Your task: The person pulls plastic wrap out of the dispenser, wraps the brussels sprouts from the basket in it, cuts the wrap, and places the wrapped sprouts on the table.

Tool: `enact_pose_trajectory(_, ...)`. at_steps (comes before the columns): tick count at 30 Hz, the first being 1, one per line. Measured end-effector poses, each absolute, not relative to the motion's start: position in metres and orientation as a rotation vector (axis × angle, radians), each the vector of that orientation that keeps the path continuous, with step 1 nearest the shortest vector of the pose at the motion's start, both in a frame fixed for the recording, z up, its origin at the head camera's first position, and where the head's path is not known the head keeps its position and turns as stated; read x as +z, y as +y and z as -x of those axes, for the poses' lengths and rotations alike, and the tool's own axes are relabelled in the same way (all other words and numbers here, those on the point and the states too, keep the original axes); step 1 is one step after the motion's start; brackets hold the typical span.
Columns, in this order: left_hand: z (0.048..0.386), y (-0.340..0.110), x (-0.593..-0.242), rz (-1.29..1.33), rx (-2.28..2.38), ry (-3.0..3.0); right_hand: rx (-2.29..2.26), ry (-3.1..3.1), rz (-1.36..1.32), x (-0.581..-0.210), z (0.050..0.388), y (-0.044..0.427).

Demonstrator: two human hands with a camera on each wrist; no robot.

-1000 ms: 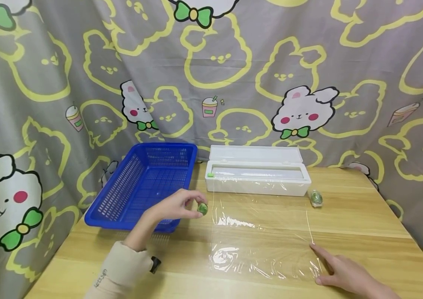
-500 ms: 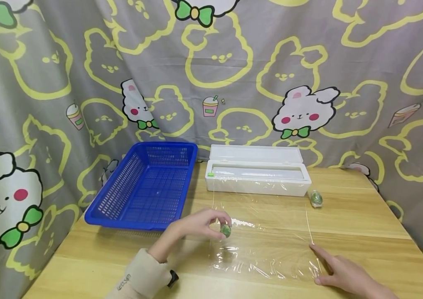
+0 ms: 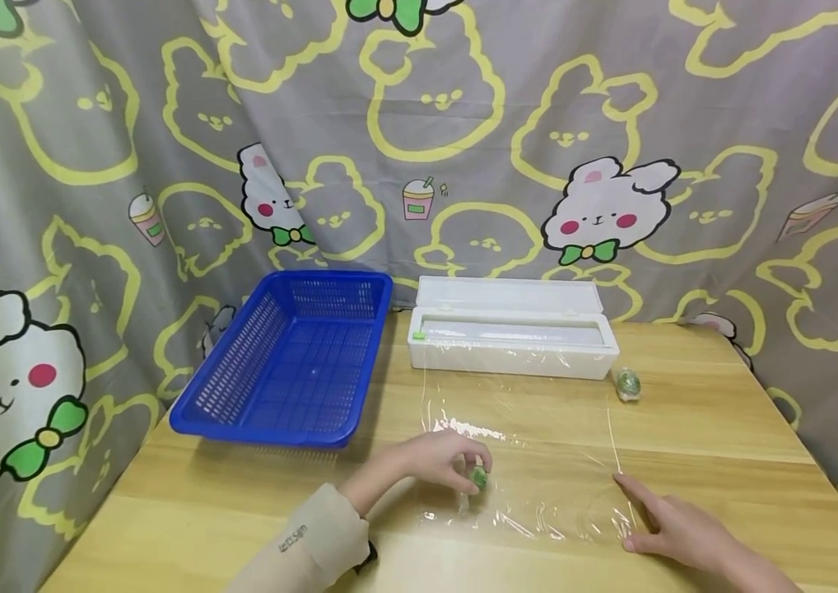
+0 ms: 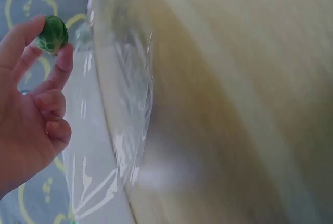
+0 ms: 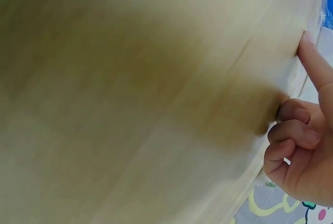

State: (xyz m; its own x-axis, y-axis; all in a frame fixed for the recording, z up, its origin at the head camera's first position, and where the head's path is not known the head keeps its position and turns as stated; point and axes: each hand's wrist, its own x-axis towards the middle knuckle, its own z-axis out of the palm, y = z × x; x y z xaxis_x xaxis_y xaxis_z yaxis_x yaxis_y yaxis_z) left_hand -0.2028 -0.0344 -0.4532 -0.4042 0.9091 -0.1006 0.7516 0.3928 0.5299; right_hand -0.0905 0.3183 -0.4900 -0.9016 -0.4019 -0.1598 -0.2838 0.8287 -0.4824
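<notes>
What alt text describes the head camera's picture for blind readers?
A left hand pinches a Brussels sprout over clear cling film across a wooden table; the right hand touches the film's edge. Beyond are a blue basket and white film dispenser.

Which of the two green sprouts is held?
The sprout over the clear film, pinched in the left hand; the other sprout lies on the table beside the white box.

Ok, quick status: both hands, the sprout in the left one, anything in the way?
Left hand pinches sprout over plastic wrap. Right hand touches wrap's right edge. Basket and box stand farther back, apparently out of the way.
</notes>
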Motion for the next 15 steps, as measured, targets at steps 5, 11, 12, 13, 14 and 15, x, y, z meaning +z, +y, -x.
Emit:
enact_pose_trajectory(5, 0.198, -0.016, -0.456, -1.457, 0.435, 2.322, -0.672, 2.764, 0.519, -0.49, 0.09, 0.317)
enact_pose_trajectory(11, 0.196, 0.004, -0.459, -1.468, 0.331, 2.335, -0.67, 2.762, 0.499, -0.49, 0.09, 0.316)
enact_pose_trajectory(12, 0.196, 0.007, -0.46, -1.47, 0.329, 2.332, -0.669, 2.763, 0.501, -0.49, 0.09, 0.316)
enact_pose_trajectory(13, 0.196, 0.01, -0.461, -1.473, 0.327, 2.334, -0.666, 2.766, 0.504, -0.49, 0.09, 0.317)
enact_pose_trajectory(14, 0.196, 0.012, -0.462, -1.477, 0.327, 2.336, -0.66, 2.771, 0.507, -0.49, 0.09, 0.317)
enact_pose_trajectory(15, 0.196, 0.014, -0.462, -1.476, 0.329, 2.336, -0.658, 2.774, 0.511, -0.49, 0.09, 0.317)
